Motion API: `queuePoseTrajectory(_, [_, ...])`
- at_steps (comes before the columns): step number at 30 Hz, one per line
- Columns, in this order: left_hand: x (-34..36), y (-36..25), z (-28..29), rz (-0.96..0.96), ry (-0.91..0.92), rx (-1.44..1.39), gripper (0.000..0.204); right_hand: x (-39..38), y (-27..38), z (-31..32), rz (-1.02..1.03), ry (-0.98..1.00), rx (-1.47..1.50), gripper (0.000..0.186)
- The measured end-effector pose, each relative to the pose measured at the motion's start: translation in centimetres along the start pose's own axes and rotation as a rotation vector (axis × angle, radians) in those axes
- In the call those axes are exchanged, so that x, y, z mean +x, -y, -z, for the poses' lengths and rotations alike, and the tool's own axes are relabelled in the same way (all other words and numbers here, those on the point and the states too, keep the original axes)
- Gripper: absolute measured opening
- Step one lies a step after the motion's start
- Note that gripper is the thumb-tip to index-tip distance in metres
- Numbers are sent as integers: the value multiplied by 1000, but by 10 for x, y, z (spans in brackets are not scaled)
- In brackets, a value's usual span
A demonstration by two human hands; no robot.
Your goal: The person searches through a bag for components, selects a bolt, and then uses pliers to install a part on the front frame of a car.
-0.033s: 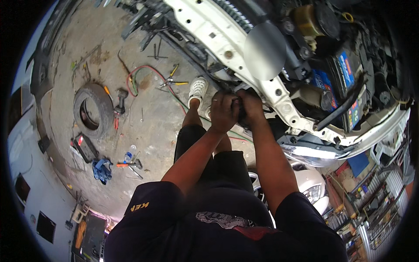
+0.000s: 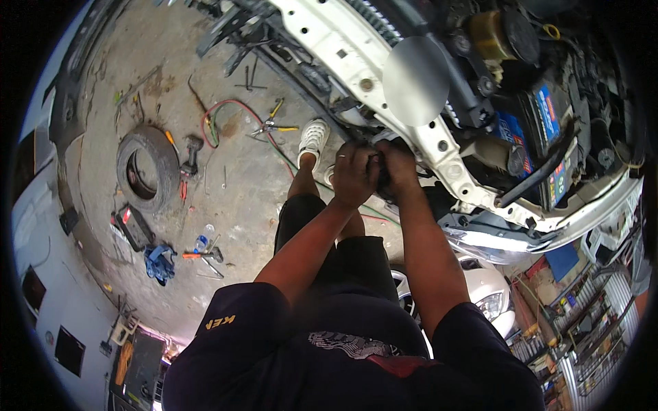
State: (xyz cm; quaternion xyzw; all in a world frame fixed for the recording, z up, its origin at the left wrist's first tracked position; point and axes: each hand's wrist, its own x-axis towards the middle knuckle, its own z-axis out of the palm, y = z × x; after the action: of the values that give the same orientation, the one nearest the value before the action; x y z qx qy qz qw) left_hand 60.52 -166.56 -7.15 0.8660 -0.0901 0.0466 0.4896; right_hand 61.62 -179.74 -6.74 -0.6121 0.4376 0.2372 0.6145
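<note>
My left hand [image 2: 356, 172], with a ring on one finger, is curled closed at the front of a car with its bumper off. Right beside it, my right hand [image 2: 399, 166] is closed too, with its fingers mostly hidden. Something dark sits between the two hands, too covered to name. Both hands are just below the white front crossmember [image 2: 367, 84] of the car, next to a dark lower bar [image 2: 291, 89].
A tyre [image 2: 164, 164], a cordless impact driver [image 2: 192, 154], pliers [image 2: 280, 128], a red hose [image 2: 226, 103], a hammer [image 2: 215, 255] and a blue cloth [image 2: 160, 266] lie on the floor to the left. A car battery [image 2: 545, 120] sits in the engine bay; a headlight [image 2: 490, 245] is nearer me.
The car front and the floor things sit slightly differently in the picture, as the view has shifted a little. Both hands keep the same place and closed shape.
</note>
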Motion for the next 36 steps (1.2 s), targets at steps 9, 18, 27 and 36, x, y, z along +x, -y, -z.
queuePoseTrajectory(9, [-1,3,7,14,19,31,20,-9,21,-7,-20,-64,-264,49])
queuePoseTrajectory(18, [4,3,10,-32,13,31,22,-7,15,-4,59,-36,-108,36])
queuePoseTrajectory(27, [8,-1,22,21,71,18,25,-9,7,-10,106,-125,-266,39])
queuePoseTrajectory(36, [0,10,6,30,-3,-60,18,23,-34,20,437,-37,-597,26])
